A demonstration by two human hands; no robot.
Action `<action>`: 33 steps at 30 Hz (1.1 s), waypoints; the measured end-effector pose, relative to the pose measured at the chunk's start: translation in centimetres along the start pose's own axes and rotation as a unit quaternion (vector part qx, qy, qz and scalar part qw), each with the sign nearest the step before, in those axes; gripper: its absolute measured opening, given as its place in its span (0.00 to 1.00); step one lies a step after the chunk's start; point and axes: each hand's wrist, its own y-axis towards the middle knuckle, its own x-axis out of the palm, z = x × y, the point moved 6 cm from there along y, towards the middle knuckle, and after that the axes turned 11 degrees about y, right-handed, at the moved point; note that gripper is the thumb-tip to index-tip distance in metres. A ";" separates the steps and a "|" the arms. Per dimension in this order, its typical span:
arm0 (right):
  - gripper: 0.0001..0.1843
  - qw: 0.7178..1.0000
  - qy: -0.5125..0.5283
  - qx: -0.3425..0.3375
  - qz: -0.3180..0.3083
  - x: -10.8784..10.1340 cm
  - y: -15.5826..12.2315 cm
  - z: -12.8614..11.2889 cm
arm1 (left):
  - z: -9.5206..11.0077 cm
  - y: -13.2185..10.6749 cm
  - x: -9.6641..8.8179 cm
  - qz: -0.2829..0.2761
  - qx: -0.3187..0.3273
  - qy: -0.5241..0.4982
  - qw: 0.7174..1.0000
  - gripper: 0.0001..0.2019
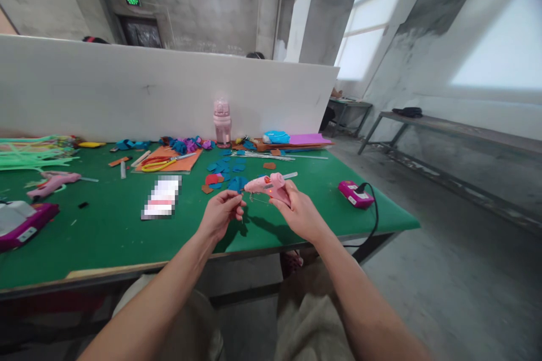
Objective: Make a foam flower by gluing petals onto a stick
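My right hand (301, 211) is wrapped round the handle of a pink hot glue gun (265, 184). A clear glue stick (291, 175) juts out of the gun's back end, and its nozzle points left. Close to that nozzle, my left hand (223, 211) pinches a blue felt-like piece (237, 183) between thumb and fingers. A thin wire-like strand shows between the hands, too fine to tell what it belongs to. Beyond the hands, several blue cut pieces (221, 167) lie loose on the green table (114, 237), with red and brown pieces (211, 179) beside them.
A pink bottle (222, 123) stands against the white partition (169, 87). Scissors (163, 163) lie on orange sheets. At left are another pink glue gun (54, 184) and a magenta power strip (31, 228). A magenta socket block (356, 194) with a black cord sits at right.
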 end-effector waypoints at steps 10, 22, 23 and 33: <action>0.15 1.000 0.027 -0.010 -0.002 0.4 0.0 -0.3 | 0.2 -0.1 0.2 0.000 -0.002 0.003 1.000 0.10; 0.18 0.923 0.361 0.127 0.029 -1.2 1.1 5.3 | 0.5 -0.2 0.1 0.004 -0.007 -0.001 1.000 0.12; 0.18 0.927 0.342 0.141 0.055 -1.9 1.2 6.6 | 0.5 -0.2 0.2 0.004 -0.006 -0.001 1.000 0.11; 0.16 0.951 -0.054 0.283 0.110 -4.7 1.2 15.7 | 0.8 -0.3 0.2 -0.004 0.000 -0.008 1.000 0.12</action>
